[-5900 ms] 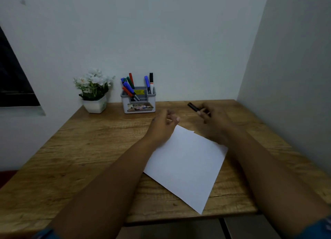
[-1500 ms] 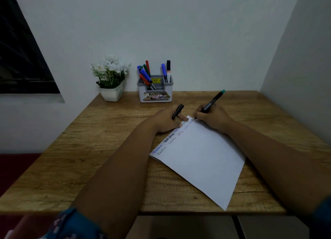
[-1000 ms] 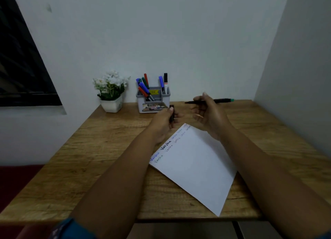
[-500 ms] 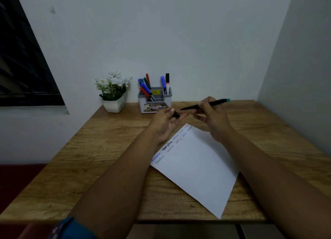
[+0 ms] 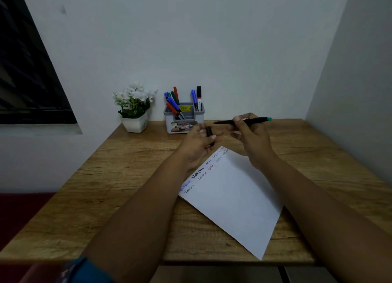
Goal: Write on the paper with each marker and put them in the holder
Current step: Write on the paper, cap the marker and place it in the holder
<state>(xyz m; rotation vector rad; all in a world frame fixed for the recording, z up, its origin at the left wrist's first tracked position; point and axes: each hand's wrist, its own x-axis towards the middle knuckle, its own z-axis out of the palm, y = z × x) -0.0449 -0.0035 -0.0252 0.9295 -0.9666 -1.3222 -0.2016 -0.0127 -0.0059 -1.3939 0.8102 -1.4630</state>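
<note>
A white paper [image 5: 235, 197] lies slanted on the wooden desk [image 5: 127, 187], with handwritten words in two rows along its upper left edge. Above the paper's far corner, my right hand [image 5: 252, 140] holds a thin black marker [image 5: 254, 120] with a teal end, lying level, its uncapped tip pointing left. My left hand [image 5: 197, 146] grips the black cap [image 5: 210, 133] a short gap left of that tip. The grey holder [image 5: 184, 121] stands at the back of the desk with several blue, red, green and black markers upright in it.
A white pot of white flowers [image 5: 135, 110] sits left of the holder against the back wall. A side wall [image 5: 356, 102] closes the desk on the right. A dark window [image 5: 25, 74] is at far left.
The right hand lifted the marker off the paper and turned it level. Both hands came together half a second ago; now the cap sits slightly lower and apart from the tip.
</note>
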